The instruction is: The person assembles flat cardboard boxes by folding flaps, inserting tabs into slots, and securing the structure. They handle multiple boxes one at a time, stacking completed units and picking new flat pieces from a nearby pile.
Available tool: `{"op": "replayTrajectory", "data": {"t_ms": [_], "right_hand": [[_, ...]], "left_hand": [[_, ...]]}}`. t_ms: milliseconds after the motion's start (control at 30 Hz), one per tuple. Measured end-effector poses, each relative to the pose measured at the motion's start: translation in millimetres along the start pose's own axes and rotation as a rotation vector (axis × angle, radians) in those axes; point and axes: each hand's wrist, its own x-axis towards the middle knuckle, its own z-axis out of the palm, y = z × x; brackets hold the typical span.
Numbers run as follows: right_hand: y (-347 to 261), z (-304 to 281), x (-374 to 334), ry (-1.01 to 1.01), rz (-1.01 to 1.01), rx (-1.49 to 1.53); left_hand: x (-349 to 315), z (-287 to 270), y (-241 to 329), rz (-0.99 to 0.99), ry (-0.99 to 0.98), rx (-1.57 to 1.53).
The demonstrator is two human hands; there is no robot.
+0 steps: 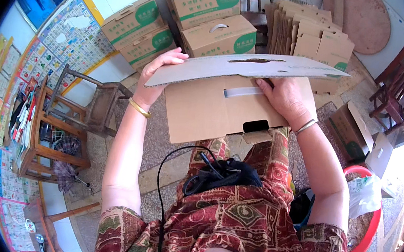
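A partly folded brown cardboard box (198,115) is held up before my lap. Its raised top flap (198,70) shows a pale face with a long slot. My left hand (161,65), a gold bangle at its wrist, grips the flap's left edge with fingers over the top. Below the flap, a white plastic handle strip (243,92) lies across the brown panel. My right hand (286,98) grips the box at the right, its thumb by the strip's end; its other fingers are partly hidden under the flap. Lower on the panel is a dark cut-out hole (255,126).
Assembled boxes (218,35) are stacked at the back, with flattened cardboard (322,47) standing to their right. A wooden chair (106,104) stands left. An open box (350,129) and a red-rimmed basin (373,227) with a plastic bag (365,196) are at right.
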Motion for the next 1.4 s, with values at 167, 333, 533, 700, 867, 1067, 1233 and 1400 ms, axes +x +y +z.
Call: {"op": "replayTrajectory", "data": {"t_ms": [167,333,533,700,867,1067,1233,1400], "right_hand": [[13,-5,-17,0.110,-0.190,0.000],[38,-6,-37,0.062,-0.124,0.206],[83,-17,-102,0.058,0.166,0.491],[85,-70,-105,0.441,0.133,0.163],[29,-109,-69,0.292,0.097,-0.160],[40,-128,-61,0.044,-0.054,-0.248],[35,-150,-58,-0.015,-0.069,-0.263],[56,-181,-65,-0.069,0.047,-0.239]], "left_hand": [[-27,16,2,0.095,0.098,0.090],[-26,15,3,0.082,0.049,0.120],[-24,4,-3,0.132,-0.076,0.188],[-16,-12,-2,0.038,-0.236,0.134],[-31,-30,4,-0.044,-0.259,0.175],[-24,-20,9,-0.015,-0.288,0.183],[-27,-24,13,-0.010,-0.297,0.153],[-24,-16,17,0.015,-0.313,0.182]]}}
